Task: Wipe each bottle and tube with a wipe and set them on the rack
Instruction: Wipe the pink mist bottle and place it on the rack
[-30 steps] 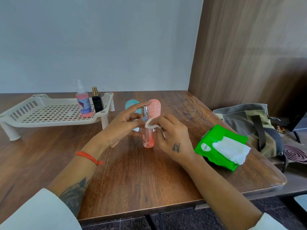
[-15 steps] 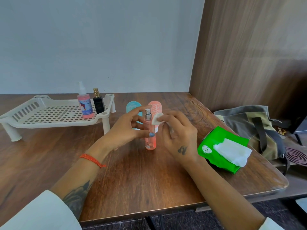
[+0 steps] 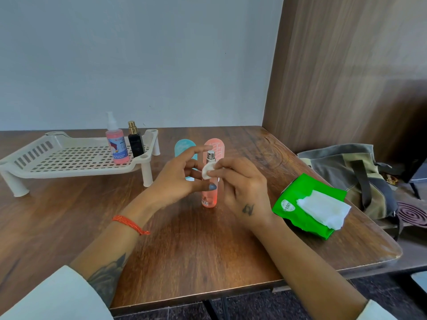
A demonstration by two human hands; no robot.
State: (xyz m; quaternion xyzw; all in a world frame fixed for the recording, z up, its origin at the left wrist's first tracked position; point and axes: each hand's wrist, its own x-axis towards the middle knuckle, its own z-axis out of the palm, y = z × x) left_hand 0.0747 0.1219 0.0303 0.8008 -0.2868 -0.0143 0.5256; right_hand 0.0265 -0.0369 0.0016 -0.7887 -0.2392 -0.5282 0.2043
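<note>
A slim pink spray bottle (image 3: 209,197) with a silver nozzle stands upright on the table between my hands. My left hand (image 3: 178,181) holds its body, thumb across the front. My right hand (image 3: 240,185) pinches a small white wipe pad (image 3: 207,170) against the bottle's upper part. Behind the hands stand a blue tube (image 3: 182,146) and a pink tube (image 3: 216,146), partly hidden. On the cream rack (image 3: 69,167) at the left stand a pink spray bottle (image 3: 116,144) and a black bottle (image 3: 135,144) with a gold cap.
A green wipe pack (image 3: 302,204) with a white wipe (image 3: 323,209) pulled out lies at the right on the wooden table (image 3: 196,250). Beyond the table's right edge sit a grey-green bag (image 3: 353,172) and a dark coil (image 3: 413,213). A wooden panel rises at the right.
The wipe pad moved from the bottle's neck out to the right of the nozzle, then back against the upper body. My left hand has kept hold of the bottle.
</note>
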